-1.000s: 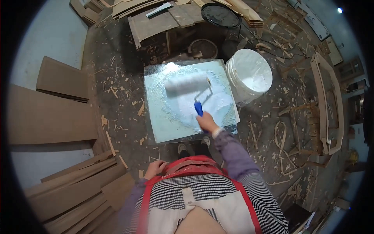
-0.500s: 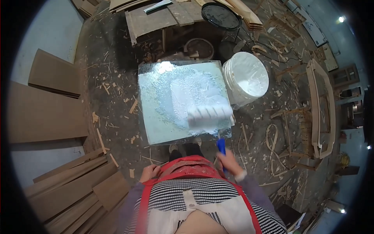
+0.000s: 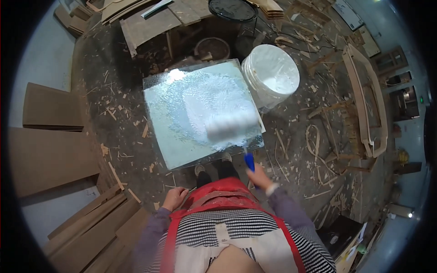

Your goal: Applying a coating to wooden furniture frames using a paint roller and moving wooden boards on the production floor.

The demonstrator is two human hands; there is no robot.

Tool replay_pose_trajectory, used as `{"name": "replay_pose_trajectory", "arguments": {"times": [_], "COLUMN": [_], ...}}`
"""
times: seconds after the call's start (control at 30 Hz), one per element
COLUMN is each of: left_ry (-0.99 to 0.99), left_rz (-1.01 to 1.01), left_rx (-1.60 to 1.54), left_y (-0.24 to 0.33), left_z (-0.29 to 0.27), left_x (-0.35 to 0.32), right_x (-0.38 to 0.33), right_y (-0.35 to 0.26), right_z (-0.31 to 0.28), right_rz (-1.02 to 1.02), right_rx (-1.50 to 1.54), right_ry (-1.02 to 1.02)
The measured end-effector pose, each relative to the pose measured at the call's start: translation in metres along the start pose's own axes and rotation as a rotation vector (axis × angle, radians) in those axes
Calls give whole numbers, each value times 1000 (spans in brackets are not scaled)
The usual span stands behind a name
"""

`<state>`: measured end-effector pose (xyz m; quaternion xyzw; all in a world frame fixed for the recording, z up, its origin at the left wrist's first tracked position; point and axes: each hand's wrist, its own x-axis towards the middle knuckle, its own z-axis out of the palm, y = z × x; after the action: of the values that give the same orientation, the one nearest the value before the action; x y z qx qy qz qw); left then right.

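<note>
My right hand (image 3: 260,177) grips the blue handle of a paint roller (image 3: 232,126), which is smeared by motion. Its wide, white-coated sleeve is over the right part of a pale green board (image 3: 169,152) that looks glossy. Thick white paint (image 3: 195,102) is spread across the board's middle and right side. Beside its far right corner stands a white bucket (image 3: 256,88) with white paint inside. My left hand (image 3: 175,198) hangs by my red apron (image 3: 223,186), loosely curled and holding nothing I can see.
Wood scraps litter the floor (image 3: 291,182). Brown panels (image 3: 50,157) lean at the left. A worktable (image 3: 154,22) stands beyond the board, with a round black-rimmed top (image 3: 233,8) next to it. Wooden frames (image 3: 359,100) stand at the right.
The view has turned and shifted, so the board and bucket appear farther left. The roller stays over the board's right part, still in my right hand, and is now more blurred.
</note>
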<state>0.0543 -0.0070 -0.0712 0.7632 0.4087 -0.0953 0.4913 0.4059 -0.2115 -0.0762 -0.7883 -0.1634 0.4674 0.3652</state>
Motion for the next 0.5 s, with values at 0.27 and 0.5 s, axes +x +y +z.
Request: {"name": "replay_pose_trajectory", "arguments": {"times": [0.27,0.5], "left_ry": [-139,-35], "left_rz": [-5,-95], "left_rx": [52,353], "left_y": [32,99], "left_z": [39,75], "left_x": [-10,-8], "right_x": [-11,170], "right_y": [-32,-98], "right_z": [-8,-13], "right_rz": [53,-210], "right_rx": [47,-98], "right_ry": [-67,71]}}
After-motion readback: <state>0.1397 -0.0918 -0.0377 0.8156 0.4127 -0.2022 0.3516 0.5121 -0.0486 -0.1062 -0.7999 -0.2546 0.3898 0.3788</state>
